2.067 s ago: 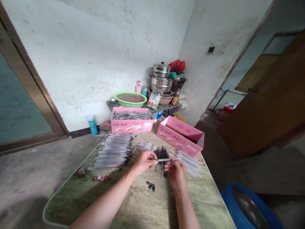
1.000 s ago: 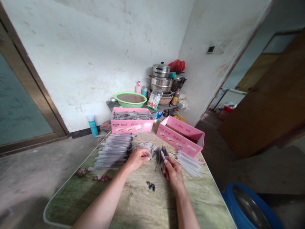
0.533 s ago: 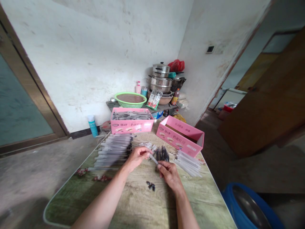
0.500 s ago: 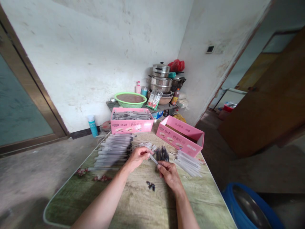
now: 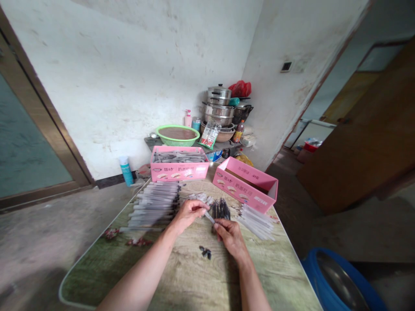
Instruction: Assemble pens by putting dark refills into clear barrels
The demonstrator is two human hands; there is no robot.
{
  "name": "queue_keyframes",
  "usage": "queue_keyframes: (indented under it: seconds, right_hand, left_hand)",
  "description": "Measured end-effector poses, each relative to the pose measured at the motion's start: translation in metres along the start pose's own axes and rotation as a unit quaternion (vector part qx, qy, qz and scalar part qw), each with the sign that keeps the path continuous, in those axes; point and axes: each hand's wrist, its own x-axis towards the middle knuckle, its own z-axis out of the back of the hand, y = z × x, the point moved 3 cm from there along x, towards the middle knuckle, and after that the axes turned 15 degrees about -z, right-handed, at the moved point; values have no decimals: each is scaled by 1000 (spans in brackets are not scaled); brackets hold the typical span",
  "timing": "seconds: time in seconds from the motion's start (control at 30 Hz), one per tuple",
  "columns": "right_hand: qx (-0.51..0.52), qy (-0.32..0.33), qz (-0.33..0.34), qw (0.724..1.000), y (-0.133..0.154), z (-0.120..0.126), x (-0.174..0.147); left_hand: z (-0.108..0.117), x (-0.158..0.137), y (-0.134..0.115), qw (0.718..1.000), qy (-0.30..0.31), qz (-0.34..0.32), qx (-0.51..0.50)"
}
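Between my two hands is a translucent pen barrel (image 5: 210,217), slanting down to the right. My left hand (image 5: 191,212) pinches its upper end, and my right hand (image 5: 229,235) grips the lower end with thumb and fingers. Just behind my right hand lies a bundle of black pen parts (image 5: 221,209). A row of pale pens with dark tips (image 5: 154,205) spreads out left of my left hand. Small clear pieces (image 5: 199,198) lie beyond my fingers. Several small black caps (image 5: 205,252) rest on the table nearer me. Pale barrels (image 5: 256,221) lie to the right.
At the table's (image 5: 188,280) far edge stand a pink box (image 5: 180,169) full of pens and a second, tilted pink box (image 5: 244,185). Behind them a shelf carries a green basin (image 5: 177,137) and stacked pots (image 5: 218,113). A blue barrel (image 5: 340,276) stands at lower right.
Almost nothing differs. My left fingers have shifted very slightly along the upper end of the pen barrel; my right hand keeps its place.
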Motion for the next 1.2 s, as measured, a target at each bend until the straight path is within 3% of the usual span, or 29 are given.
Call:
queue_keyframes:
  seconds: [0.2,0.47,0.63,0.8,0.97,1.1,1.2]
  right_hand:
    - [-6,8,9,1000,-1,0,0]
    - [-21,-18,19,999,0,-3,1]
    - [-13,-42,33,999,-1,-5,1]
    - [79,-7,-22,997,-5,-2,0]
    - [141,30,-62,988,-7,-5,2]
    - [128,21,-50,990,-9,-8,6]
    - [142,-54,-41,988,-15,0,10]
  left_hand:
    - [-5,-1,10,1000,9,13,-10]
    - [-10,-3,20,997,-28,53,-39]
    - [-22,-2,18,995,-83,30,-40]
    - [-33,-1,4,995,-86,-4,-55]
    - [-36,-2,9,995,-66,-18,-68]
    - [-28,0,11,997,-66,-17,-39]
    - [3,4,0,988,-147,-50,16]
